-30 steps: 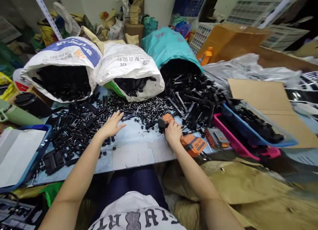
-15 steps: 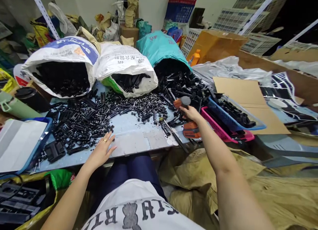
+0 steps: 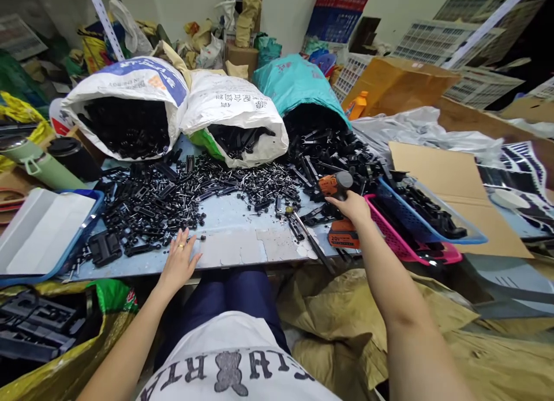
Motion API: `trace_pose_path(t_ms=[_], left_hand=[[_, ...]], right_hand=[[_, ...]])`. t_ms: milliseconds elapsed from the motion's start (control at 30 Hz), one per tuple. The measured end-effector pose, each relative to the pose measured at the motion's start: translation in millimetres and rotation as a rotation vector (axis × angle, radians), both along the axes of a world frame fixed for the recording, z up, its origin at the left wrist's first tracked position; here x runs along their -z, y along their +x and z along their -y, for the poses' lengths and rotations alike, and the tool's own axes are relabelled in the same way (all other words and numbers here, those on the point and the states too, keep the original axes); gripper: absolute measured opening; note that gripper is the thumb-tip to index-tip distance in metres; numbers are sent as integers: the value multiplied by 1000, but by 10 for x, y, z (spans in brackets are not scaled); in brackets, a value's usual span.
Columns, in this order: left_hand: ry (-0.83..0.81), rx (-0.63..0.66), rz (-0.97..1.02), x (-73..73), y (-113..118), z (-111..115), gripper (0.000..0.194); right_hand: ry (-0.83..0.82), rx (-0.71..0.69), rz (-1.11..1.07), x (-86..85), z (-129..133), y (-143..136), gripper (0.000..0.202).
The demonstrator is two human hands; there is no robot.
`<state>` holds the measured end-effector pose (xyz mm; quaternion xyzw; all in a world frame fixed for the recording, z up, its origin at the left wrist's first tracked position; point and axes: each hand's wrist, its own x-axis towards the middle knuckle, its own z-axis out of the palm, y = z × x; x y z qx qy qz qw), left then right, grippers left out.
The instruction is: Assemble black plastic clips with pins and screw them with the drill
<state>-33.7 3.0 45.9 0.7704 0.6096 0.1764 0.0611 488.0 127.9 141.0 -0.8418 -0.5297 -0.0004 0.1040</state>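
My right hand (image 3: 352, 206) is wrapped round the grip of an orange and black cordless drill (image 3: 331, 186). The drill stands at the right of the table, with its battery near the front edge. My left hand (image 3: 180, 257) lies palm down by the table's front edge with its fingers spread, a ring on one of them. A small black piece (image 3: 202, 238) sits just off its fingertips. Beyond that hand spreads a heap of black plastic parts (image 3: 147, 199). Loose screws (image 3: 270, 184) are piled mid-table, and a long dark metal tool (image 3: 311, 239) lies left of the drill.
Two white sacks (image 3: 234, 101) and a teal sack (image 3: 298, 81) open toward me at the back. A blue basket (image 3: 470, 233) rests over a pink basket (image 3: 400, 248) at the right. A green bottle (image 3: 54, 169) and a blue tray (image 3: 95, 208) are at the left.
The whole view has shifted, so the table's things appear further right. The drill has turned a little in my right hand. My left hand stays spread at the table's edge.
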Motion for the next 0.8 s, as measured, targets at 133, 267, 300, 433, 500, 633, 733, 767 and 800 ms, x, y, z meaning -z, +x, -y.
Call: trace_pose_path(t_ms=[133, 267, 300, 433, 500, 633, 733, 767, 800], left_hand=[[36, -355, -44, 79, -125, 58, 60], [87, -666, -7, 167, -277, 32, 71], [100, -713, 10, 191, -313, 9, 72], [130, -817, 66, 289, -405, -76, 76], [145, -843, 74, 333, -415, -85, 78], [157, -835, 86, 369, -396, -66, 78], [153, -798, 103, 351, -402, -69, 77], [152, -792, 110, 344, -414, -75, 76], [146, -795, 119, 337, -432, -85, 76]], right_hand=[[345, 14, 196, -50, 227, -220, 63], [576, -384, 108, 231, 430, -807, 46], [540, -541, 53, 367, 495, -1008, 46], [27, -1407, -20, 950, 846, -1732, 64], [-155, -1575, -1, 1143, 997, -1911, 69], [-220, -1543, 13, 1225, 1064, -1964, 73], [-214, -1564, 4, 1150, 1006, -1950, 73], [-206, -1562, -2, 1127, 993, -1952, 73], [-198, -1554, -7, 1111, 987, -1956, 74]])
